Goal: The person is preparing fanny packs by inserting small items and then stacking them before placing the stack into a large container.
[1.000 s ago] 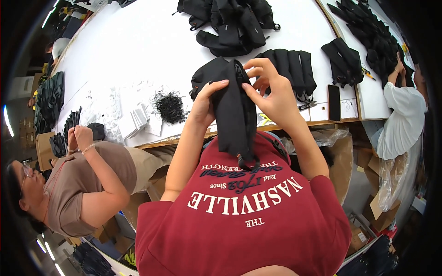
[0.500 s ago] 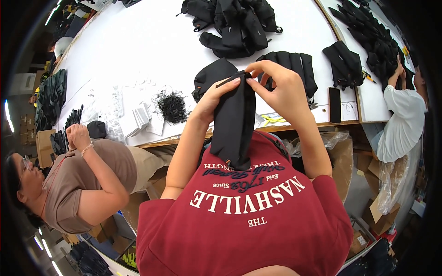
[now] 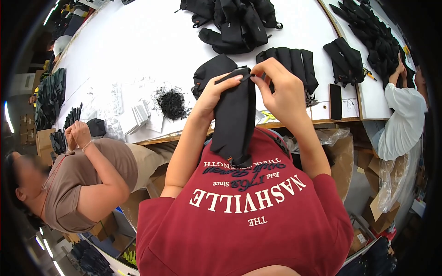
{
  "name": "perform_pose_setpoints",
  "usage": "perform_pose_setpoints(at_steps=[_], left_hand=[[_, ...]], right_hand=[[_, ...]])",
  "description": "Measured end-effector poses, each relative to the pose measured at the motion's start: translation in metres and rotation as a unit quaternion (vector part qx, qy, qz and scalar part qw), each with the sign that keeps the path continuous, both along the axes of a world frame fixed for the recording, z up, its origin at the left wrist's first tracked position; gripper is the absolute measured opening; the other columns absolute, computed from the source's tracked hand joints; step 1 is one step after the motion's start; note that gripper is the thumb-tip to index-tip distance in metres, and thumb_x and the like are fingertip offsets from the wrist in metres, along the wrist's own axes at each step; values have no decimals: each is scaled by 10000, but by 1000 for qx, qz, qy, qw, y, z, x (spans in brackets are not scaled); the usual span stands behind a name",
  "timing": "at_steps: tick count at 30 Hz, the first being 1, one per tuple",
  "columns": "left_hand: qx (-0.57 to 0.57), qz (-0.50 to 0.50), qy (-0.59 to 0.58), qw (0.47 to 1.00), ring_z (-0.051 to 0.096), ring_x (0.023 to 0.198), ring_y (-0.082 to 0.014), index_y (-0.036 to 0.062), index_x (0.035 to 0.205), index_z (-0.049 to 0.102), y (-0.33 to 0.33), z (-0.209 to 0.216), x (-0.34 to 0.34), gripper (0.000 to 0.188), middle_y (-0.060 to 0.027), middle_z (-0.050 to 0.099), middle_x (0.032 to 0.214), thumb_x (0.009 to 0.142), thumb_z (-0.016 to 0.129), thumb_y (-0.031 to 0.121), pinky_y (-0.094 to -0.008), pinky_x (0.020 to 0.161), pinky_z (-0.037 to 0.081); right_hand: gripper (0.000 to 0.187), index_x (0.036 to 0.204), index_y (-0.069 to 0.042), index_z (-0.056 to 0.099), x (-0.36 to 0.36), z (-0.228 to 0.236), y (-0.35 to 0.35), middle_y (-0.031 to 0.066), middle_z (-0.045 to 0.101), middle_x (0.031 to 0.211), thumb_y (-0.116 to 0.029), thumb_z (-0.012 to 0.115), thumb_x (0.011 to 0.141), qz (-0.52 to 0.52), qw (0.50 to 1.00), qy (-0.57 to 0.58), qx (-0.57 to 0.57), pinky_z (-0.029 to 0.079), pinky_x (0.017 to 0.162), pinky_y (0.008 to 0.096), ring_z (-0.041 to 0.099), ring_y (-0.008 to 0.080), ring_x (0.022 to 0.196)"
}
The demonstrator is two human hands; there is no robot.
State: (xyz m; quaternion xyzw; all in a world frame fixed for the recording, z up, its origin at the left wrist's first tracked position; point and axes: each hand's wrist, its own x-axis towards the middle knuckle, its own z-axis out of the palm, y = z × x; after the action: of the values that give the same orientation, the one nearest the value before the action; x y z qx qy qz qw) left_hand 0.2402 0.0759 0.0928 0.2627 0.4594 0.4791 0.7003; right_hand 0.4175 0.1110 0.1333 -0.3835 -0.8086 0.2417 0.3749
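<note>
Your left hand [image 3: 212, 97] grips the upper left side of the black pouch [image 3: 233, 119], held before your red shirt [image 3: 276, 237] near the white surface [image 3: 126, 43]. Your right hand [image 3: 282, 88] pinches its top right corner between thumb and forefinger.

White worktable [image 3: 138, 41] (wood-edged), bright strip lights [image 3: 8, 118]

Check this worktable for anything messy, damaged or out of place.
The heap of thin black strands looks untidy: a loose tangle on the white table, beside unevenly stacked white slips. No damage shows on the held black pouch.
</note>
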Motion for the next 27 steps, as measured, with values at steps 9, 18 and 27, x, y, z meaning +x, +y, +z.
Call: perform_pose_setpoints(at_steps=[9, 18, 27], left_hand=[[-35, 61, -98, 993, 623, 627, -91, 39, 909, 657, 6, 1, 10, 206, -36, 667, 796, 865, 637, 239, -192, 553, 487], [-12, 122, -171, 978, 544, 498, -130, 82, 779, 602, 33, 10, -27, 298, -78, 587, 650, 920, 552, 339, -227, 411, 454], [58, 162, -186, 967, 443, 453, -112, 85, 809, 577, 29, 9, -41, 263, -34, 477, 580, 951, 507, 294, -228, 372, 411]], right_hand=[[97, 867, -39, 641, -16, -40, 10, -41, 587, 699, -67, 705, 800, -32, 923, 309, -228, 307, 458, 186, 440, 18, 538], [87, 836, -38, 635, -10, -9, -41, -23, 569, 799, -59, 701, 784, 149, 913, 266, -272, 320, 524, 189, 401, 30, 562], [62, 859, -10, 619, -5, 3, -55, 7, 547, 848, -26, 663, 817, 201, 901, 213, -320, 352, 589, 179, 448, 29, 653]])
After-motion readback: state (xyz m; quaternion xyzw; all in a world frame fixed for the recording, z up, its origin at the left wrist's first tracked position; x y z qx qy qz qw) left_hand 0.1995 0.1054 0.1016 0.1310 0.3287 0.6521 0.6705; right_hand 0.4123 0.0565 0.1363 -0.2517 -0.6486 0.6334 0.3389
